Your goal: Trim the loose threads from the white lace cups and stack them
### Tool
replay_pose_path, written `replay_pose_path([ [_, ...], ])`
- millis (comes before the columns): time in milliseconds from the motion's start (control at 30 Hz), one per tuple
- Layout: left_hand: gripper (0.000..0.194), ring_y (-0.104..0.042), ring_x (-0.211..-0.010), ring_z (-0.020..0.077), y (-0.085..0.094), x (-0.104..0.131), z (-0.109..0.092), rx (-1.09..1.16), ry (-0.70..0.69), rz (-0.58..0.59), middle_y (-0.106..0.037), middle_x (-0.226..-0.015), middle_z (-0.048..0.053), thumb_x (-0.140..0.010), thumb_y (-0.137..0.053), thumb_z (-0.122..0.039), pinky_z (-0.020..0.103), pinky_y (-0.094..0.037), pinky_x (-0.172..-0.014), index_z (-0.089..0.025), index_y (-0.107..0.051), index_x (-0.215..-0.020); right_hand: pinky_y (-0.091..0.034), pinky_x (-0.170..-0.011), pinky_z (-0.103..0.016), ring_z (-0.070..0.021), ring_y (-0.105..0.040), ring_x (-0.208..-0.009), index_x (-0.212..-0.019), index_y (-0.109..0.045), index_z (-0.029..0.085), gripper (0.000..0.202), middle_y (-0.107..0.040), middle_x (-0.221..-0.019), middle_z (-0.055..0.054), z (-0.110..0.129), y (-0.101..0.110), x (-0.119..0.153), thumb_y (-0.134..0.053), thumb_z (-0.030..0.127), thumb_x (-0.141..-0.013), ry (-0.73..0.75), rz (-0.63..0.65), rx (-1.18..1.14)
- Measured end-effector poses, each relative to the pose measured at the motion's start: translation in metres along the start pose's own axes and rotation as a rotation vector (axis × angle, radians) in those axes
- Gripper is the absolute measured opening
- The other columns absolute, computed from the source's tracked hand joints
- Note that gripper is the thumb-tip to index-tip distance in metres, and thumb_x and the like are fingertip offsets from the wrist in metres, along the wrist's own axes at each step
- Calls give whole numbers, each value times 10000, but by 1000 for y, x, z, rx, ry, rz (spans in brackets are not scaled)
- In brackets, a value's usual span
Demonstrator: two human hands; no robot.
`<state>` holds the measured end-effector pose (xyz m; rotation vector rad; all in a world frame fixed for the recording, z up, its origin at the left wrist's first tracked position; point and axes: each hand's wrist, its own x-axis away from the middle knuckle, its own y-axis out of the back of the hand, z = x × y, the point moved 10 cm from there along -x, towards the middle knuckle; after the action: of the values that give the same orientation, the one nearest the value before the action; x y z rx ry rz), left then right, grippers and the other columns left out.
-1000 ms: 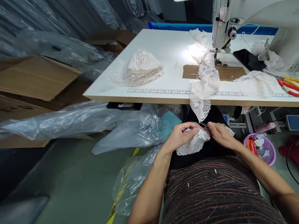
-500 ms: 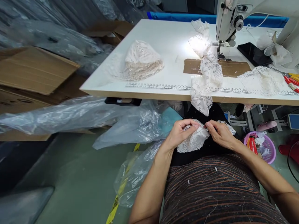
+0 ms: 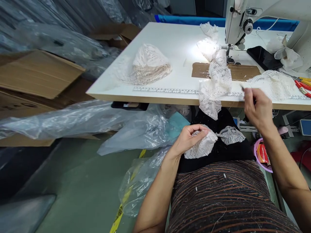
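Observation:
My left hand [image 3: 190, 138] is closed on a crumpled piece of white lace [image 3: 203, 145], pinched between thumb and fingers above my lap. Another part of white lace [image 3: 230, 135] lies on the black cloth to its right, joined to it by a narrow twisted stretch. Raised at the table's front edge, my right hand [image 3: 259, 106] is closed around a small dark pointed tool [image 3: 243, 88]; blur and the fingers hide its exact kind. A lace strip [image 3: 220, 69] runs from beside the sewing machine needle over the table edge, between my hands.
The sewing machine [image 3: 236, 22] stands at the table's back right. A lace pile [image 3: 151, 64] sits left on the white table [image 3: 116, 84]. At right lie a black phone [image 3: 263, 57], more lace [image 3: 273, 83] and red-handled scissors [image 3: 302, 88]. A pink basket [image 3: 256, 150] stands below.
My right hand has let go of the lace and moved up and right to the table edge, now with a dark tool in it. My left hand stays on the lace.

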<state>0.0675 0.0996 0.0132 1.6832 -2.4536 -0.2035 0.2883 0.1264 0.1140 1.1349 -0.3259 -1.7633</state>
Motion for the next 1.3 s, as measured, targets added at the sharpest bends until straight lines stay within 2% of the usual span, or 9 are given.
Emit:
replay_pose_path([
  [167,235,-674,-808,195,-4,2,-8,12,-38,35,-765,-847,55,-800,-704,-404,300,-517,-800,-175,-758,-807,-428,-947,-560,-314,-546,-1115,-1153,-655,149,330,-618,-1127,-196,-1,10,-26,-455,351,-985,143,-42,122],
  [267,278,-668,-804,192,-5,3,-8,65,-25,44,-758,-841,58,-787,-727,-445,297,-514,-787,-170,-760,-811,-418,-1005,-565,-310,-512,-1217,-1186,-650,198,300,-600,-1235,-170,31,8,6,-523,336,-952,213,-33,-83],
  [333,327,-665,-799,190,-6,3,-4,141,-2,41,-751,-843,61,-766,-747,-488,290,-512,-768,-165,-760,-814,-488,-954,-503,-268,-581,-1133,-1171,-659,212,306,-645,-1181,-132,53,-16,35,-574,357,-916,225,154,-317],
  [433,436,-661,-785,186,-6,2,9,274,54,8,-741,-862,68,-726,-760,-576,275,-504,-726,-154,-754,-836,-554,-797,-382,-206,-659,-929,-1124,-678,181,338,-700,-1092,-118,59,-73,77,-603,402,-881,8,537,-636],
  [533,575,-652,-807,194,2,4,35,309,151,-67,-732,-908,79,-723,-701,-686,273,-490,-715,-147,-747,-921,-522,-639,-301,-153,-635,-706,-990,-698,142,371,-718,-872,-81,33,-108,98,-615,473,-843,-311,679,-821],
  [733,679,-623,-1025,247,30,15,73,223,232,-138,-715,-1037,89,-740,-621,-756,311,-466,-879,-163,-721,-1056,-424,-562,-246,-91,-511,-582,-795,-662,162,374,-628,-682,8,-6,-96,84,-741,520,-720,-514,596,-900],
  [867,625,-623,-815,185,37,19,80,190,264,-129,-701,-905,47,-697,-755,-627,282,-478,-731,-160,-694,-1107,-384,-523,-238,-81,-453,-542,-748,-620,175,418,-556,-618,35,-10,-88,80,-738,574,-715,-519,523,-895],
  [1133,361,-474,-561,97,25,21,37,55,133,-25,-602,-668,-20,-739,-784,-424,218,-368,-522,-157,-724,-974,-460,-593,-247,-107,-548,-638,-857,-607,207,194,-613,-748,5,14,-69,68,-672,390,-852,-202,267,-847],
  [1300,166,-496,-566,106,-4,35,-12,-4,-40,178,-621,-661,0,-784,-743,-324,228,-390,-523,-164,-709,-812,-535,-736,-289,-150,-666,-851,-791,-693,202,214,-699,-924,-64,45,-72,79,-516,160,-904,77,338,-765],
])
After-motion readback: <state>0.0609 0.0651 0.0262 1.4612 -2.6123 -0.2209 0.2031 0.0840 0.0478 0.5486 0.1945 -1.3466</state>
